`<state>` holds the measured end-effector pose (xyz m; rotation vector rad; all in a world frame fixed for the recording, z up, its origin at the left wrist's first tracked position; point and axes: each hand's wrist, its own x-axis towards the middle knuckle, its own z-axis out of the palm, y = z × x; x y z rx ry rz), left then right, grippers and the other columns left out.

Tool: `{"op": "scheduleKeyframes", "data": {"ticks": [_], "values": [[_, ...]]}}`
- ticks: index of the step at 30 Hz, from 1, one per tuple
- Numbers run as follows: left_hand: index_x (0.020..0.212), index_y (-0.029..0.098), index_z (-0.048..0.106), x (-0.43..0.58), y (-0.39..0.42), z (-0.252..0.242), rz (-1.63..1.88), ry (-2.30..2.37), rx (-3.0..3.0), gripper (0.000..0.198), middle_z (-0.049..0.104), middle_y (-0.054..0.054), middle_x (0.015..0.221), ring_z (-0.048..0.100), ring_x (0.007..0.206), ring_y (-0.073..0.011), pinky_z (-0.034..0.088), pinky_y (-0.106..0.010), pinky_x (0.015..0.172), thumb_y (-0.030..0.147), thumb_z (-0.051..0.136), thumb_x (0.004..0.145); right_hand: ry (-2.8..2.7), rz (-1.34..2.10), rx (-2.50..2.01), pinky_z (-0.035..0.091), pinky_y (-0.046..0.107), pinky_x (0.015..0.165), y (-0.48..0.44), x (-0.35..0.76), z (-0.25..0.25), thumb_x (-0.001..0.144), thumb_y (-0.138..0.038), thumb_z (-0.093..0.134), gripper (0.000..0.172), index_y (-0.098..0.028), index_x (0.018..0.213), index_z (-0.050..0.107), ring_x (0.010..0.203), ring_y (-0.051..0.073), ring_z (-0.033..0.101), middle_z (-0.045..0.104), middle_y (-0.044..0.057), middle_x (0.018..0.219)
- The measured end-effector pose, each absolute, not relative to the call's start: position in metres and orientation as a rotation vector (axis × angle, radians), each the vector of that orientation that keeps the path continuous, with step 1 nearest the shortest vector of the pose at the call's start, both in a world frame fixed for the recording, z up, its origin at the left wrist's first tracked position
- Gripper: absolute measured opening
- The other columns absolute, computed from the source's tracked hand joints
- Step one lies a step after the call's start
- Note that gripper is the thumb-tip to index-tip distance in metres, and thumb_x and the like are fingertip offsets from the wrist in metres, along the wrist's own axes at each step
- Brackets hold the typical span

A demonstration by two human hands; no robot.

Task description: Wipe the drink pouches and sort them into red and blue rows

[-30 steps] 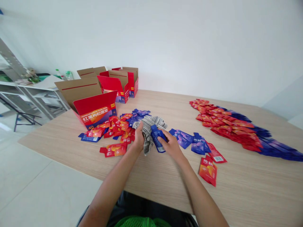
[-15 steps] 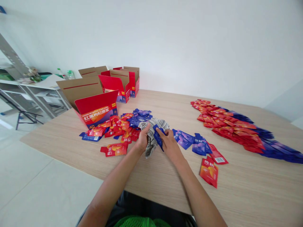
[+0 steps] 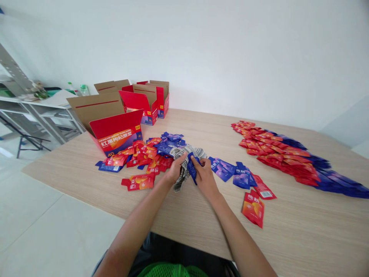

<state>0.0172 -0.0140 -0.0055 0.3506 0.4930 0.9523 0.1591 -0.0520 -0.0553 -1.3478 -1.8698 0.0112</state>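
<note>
My left hand (image 3: 173, 172) grips a striped grey-and-white cloth (image 3: 182, 177) bunched over the wooden table (image 3: 201, 215). My right hand (image 3: 204, 176) pinches a small blue pouch (image 3: 191, 168) and presses it edge-on against the cloth. Both hands meet at the table's middle, fingers closed. Just left of them lies a loose pile of red and blue pouches (image 3: 144, 156). A few blue pouches (image 3: 223, 168) lie just right of my right hand.
Open red cartons stand at the back left: a near one (image 3: 115, 129) and two behind (image 3: 150, 100). Two red pouches (image 3: 253, 207) lie at the front right. A long row of red and blue pouches (image 3: 291, 157) stretches along the right. Metal shelving (image 3: 43, 115) stands beyond the left edge.
The blue pouch has turned from flat-on to edge-on and gone deeper into the cloth. Both hands have drawn slightly closer together; the cloth is more bunched.
</note>
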Motion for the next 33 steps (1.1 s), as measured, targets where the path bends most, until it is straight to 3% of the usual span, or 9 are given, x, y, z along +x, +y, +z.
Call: {"op": "scheduleKeyframes", "data": {"ticks": [7,16,22,27,33], "values": [[0.106,0.009,0.073,0.016,-0.012,-0.005,0.983,0.513,0.376,0.031,0.078,-0.010,0.082,0.077,0.078,-0.0271,0.062,-0.035,0.077,0.034,0.061,0.092,-1.930,0.052,-1.290,0.053,0.039,0.090,-0.048,0.161,-0.056,0.097,-0.013,0.037,0.057,-0.032,0.149,0.048,0.095,0.021,0.054,0.041,0.007,0.105],[0.110,0.009,0.073,0.006,-0.005,-0.001,1.085,0.500,0.324,0.041,0.079,-0.012,0.090,0.076,0.089,-0.0289,0.061,-0.040,0.084,0.041,0.053,0.095,-1.958,0.104,-1.297,0.053,0.041,0.092,-0.050,0.159,-0.051,0.097,-0.012,0.036,0.055,-0.033,0.145,0.054,0.093,0.021,0.057,0.044,0.008,0.108],[0.116,0.008,0.070,0.002,-0.006,0.003,1.007,0.503,0.237,0.046,0.079,-0.013,0.095,0.076,0.091,-0.0305,0.059,-0.045,0.090,0.044,0.049,0.096,-1.913,0.000,-1.297,0.051,0.045,0.100,-0.056,0.152,-0.047,0.093,-0.004,0.039,0.064,-0.034,0.149,0.049,0.104,0.023,0.054,0.040,0.010,0.115],[0.113,0.009,0.072,0.012,-0.012,-0.003,0.941,0.453,0.271,0.040,0.079,-0.011,0.089,0.077,0.085,-0.0287,0.061,-0.042,0.084,0.040,0.052,0.096,-1.851,-0.135,-1.292,0.051,0.045,0.096,-0.056,0.151,-0.051,0.092,-0.004,0.040,0.065,-0.034,0.150,0.046,0.108,0.025,0.052,0.041,0.011,0.117],[0.108,0.009,0.073,0.017,-0.015,-0.007,0.916,0.432,0.271,0.039,0.078,-0.010,0.082,0.076,0.077,-0.0269,0.061,-0.039,0.078,0.039,0.050,0.096,-1.770,-0.444,-1.342,0.045,0.048,0.091,-0.054,0.155,-0.052,0.099,-0.016,0.047,0.053,-0.037,0.147,0.049,0.105,0.025,0.052,0.050,0.010,0.116]]}}
